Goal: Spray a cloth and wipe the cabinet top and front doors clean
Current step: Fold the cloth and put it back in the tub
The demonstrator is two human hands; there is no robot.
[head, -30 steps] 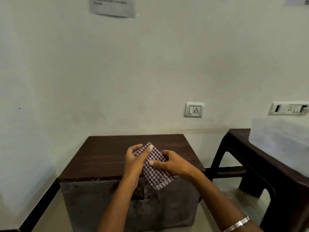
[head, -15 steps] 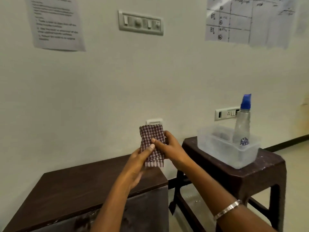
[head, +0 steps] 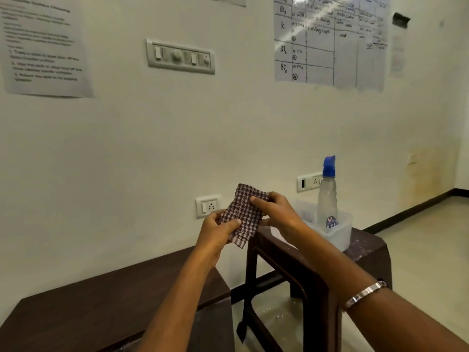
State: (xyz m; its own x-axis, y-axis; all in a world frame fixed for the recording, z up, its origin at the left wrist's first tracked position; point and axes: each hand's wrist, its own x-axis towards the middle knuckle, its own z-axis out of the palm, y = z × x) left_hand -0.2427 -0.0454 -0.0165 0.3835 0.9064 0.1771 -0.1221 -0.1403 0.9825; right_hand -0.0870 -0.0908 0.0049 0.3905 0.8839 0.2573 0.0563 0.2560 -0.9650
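Fingers of the left hand (head: pixel 215 231) and right hand (head: pixel 276 212) pinch a folded checkered cloth (head: pixel 245 214) in mid-air before the cream wall. Below left lies the dark wooden cabinet top (head: pixel 101 308). To the right, a brown plastic stool (head: pixel 365 250) carries a clear tub (head: pixel 341 232) holding an upright blue-capped spray bottle (head: pixel 327 196).

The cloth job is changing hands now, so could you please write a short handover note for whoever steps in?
Left hand and right hand both grip the folded checked cloth, held up in the air.
Spray bottle stands upright in the clear tub on the stool, untouched.
Cabinet top is lower left.
Done: cloth in hand.
Left: spraying, then wiping the top and doors.
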